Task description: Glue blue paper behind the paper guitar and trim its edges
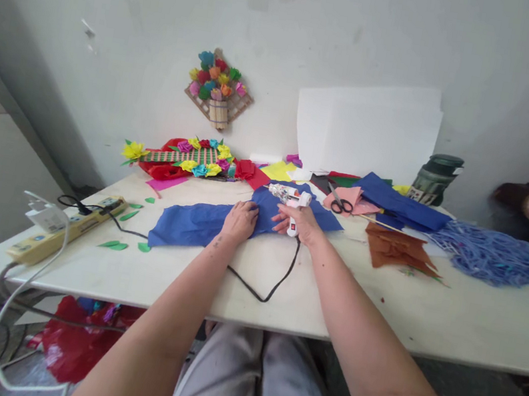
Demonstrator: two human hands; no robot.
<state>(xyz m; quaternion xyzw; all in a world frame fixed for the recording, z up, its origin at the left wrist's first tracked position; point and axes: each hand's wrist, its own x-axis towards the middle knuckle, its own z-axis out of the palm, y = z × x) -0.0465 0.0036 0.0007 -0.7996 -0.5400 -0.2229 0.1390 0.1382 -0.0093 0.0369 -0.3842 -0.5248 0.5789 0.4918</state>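
Observation:
A long, creased blue sheet (194, 222), like crepe paper, lies across the middle of the table. Palm down, my left hand (239, 221) rests on it with fingers curled against the material; the fingertips are partly hidden. My right hand (303, 223) is wrapped round the handle of a white glue gun (302, 201), whose nozzle points left above the sheet's far part. From the handle's base a black cord (263, 300) loops over the table and passes under my left forearm.
Left, a power strip (60, 235) carries plugs, with green paper leaves (130, 215) nearby. Behind are a flower-decorated piece (185, 156) and red paper (248, 172). Rightward lie scissors (341, 205), brown paper (400, 249), blue yarn-like strands (498, 256) and a dark bottle (434, 179).

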